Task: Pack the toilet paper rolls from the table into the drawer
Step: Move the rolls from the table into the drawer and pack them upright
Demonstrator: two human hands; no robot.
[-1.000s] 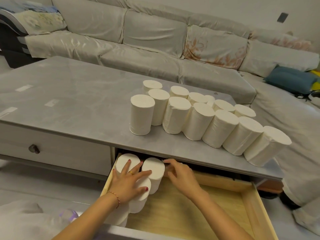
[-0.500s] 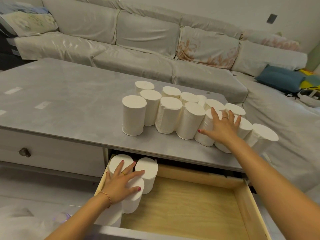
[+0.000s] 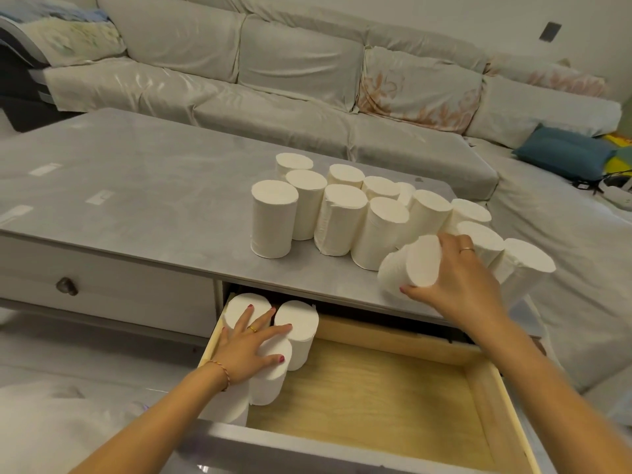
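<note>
Several white toilet paper rolls (image 3: 342, 213) stand in rows on the grey table (image 3: 136, 200). My right hand (image 3: 458, 285) grips one roll (image 3: 407, 268), tilted toward me at the table's front edge. Below, the wooden drawer (image 3: 383, 398) is pulled open. Several rolls (image 3: 297, 323) stand upright in its left corner. My left hand (image 3: 246, 347) lies flat on top of them, fingers spread, holding nothing.
A closed drawer with a dark knob (image 3: 66, 286) is left of the open one. A long grey sofa (image 3: 273, 80) wraps behind and to the right of the table, with a blue cushion (image 3: 564, 155) on it.
My right hand left the drawer, reached up to the rolls on the table, closed on one and tipped it toward me. My left hand stayed on the rolls in the drawer.
</note>
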